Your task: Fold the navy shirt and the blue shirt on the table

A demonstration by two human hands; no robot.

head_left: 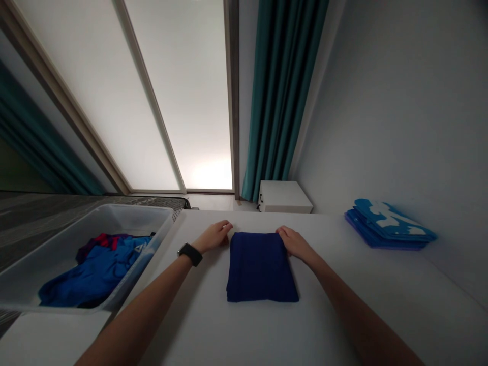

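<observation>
A dark blue folded garment (263,267) lies flat on the white table in front of me, squared into a neat shape. Its exact kind cannot be told from the folds. My right hand (295,243) grips its far right corner between thumb and fingers. Just beside the far left corner is my left hand (214,237), fingers loosely curled and a little apart, with nothing visible in them. A black watch (190,254) is on the left wrist.
To the left stands a translucent plastic bin (162,223) with blue and red clothes (95,269) inside. A stack of folded blue clothes (389,223) sits at the right by the wall. Beyond the white table (259,330) are a white cabinet (284,195) and a teal curtain (284,101).
</observation>
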